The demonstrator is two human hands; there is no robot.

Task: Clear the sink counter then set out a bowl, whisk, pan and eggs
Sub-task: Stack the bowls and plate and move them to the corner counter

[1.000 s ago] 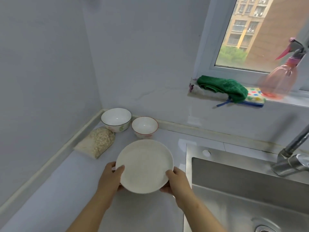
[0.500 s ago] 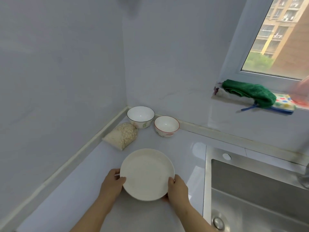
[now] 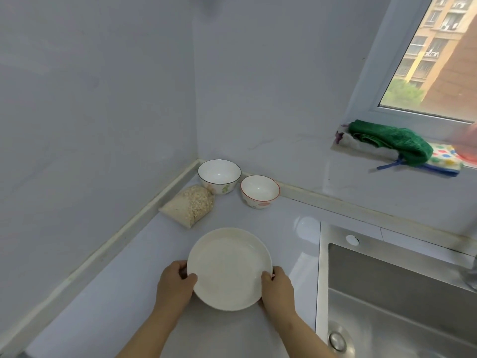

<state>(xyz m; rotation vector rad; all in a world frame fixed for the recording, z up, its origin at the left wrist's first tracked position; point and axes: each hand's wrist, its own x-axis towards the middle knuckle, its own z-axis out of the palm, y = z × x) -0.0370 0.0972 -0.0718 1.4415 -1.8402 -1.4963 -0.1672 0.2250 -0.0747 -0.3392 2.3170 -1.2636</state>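
I hold a white shallow plate (image 3: 229,268) over the pale counter (image 3: 116,293), left of the sink. My left hand (image 3: 175,284) grips its left rim with the thumb on top. My right hand (image 3: 277,289) grips the right rim the same way. In the back corner stand two bowls: a larger white one with a dark rim (image 3: 219,176) and a smaller one with a red rim (image 3: 260,191). A clear bag of oats (image 3: 189,208) lies beside them along the left wall.
The steel sink (image 3: 402,301) fills the right, with its drain (image 3: 336,341) near the bottom. A green cloth (image 3: 392,140) and a dotted cloth (image 3: 444,157) lie on the windowsill. Walls close the counter at left and back.
The view has swung left, so the sink and windowsill have slid right and the tap and spray bottle have left the frame. Both hands keep the same grip on the plate.
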